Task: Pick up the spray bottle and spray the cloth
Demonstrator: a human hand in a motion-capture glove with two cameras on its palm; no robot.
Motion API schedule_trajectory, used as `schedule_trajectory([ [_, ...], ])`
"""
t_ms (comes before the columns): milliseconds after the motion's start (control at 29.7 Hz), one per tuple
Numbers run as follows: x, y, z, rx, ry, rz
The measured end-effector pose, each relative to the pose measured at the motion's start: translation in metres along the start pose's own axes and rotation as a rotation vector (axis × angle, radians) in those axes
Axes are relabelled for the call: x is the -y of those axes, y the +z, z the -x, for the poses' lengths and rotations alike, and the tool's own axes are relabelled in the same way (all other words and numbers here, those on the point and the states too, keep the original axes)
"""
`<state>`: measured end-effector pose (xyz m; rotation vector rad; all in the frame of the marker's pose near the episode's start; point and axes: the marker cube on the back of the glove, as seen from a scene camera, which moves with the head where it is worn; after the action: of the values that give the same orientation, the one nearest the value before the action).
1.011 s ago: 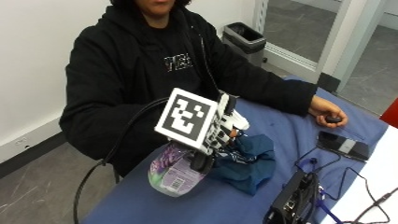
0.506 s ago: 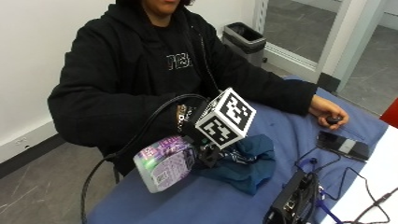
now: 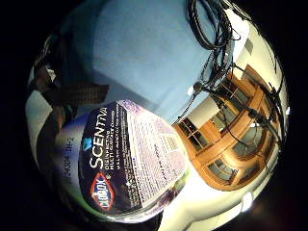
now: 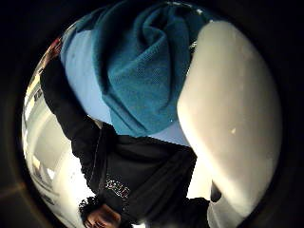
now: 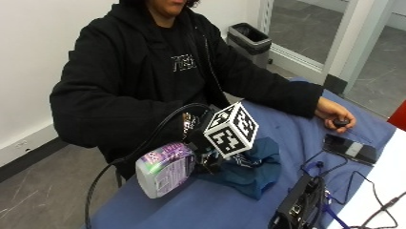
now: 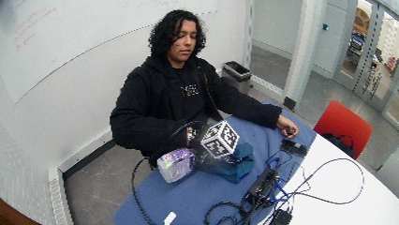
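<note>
The gloved right hand [image 5: 202, 143] is closed around the upper part of the spray bottle [image 5: 166, 168], holding it tilted so its base points toward the near left edge of the table [image 5: 209, 205], above the blue cover. The bottle is pale with a purple and dark label, which fills much of the little finger side palm view [image 3: 130, 159]. Just to the right of the hand, the teal cloth [image 5: 257, 167] lies crumpled on the table; whether the bottle's head touches it cannot be told. The thumb side palm view shows the cloth [image 4: 142, 71] close in front of the palm. The bare left hand [image 5: 335, 114] rests at the far right of the table, beside a dark phone [image 5: 348, 148].
</note>
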<state>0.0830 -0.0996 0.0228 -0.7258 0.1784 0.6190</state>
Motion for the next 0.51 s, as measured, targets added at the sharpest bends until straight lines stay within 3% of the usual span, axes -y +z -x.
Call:
schedule_trajectory([
  [270, -0.013, 0.005, 0.0, -0.022, -0.032, 0.03],
  [506, -0.033, -0.047, 0.022, 0.042, -0.12, -0.143],
])
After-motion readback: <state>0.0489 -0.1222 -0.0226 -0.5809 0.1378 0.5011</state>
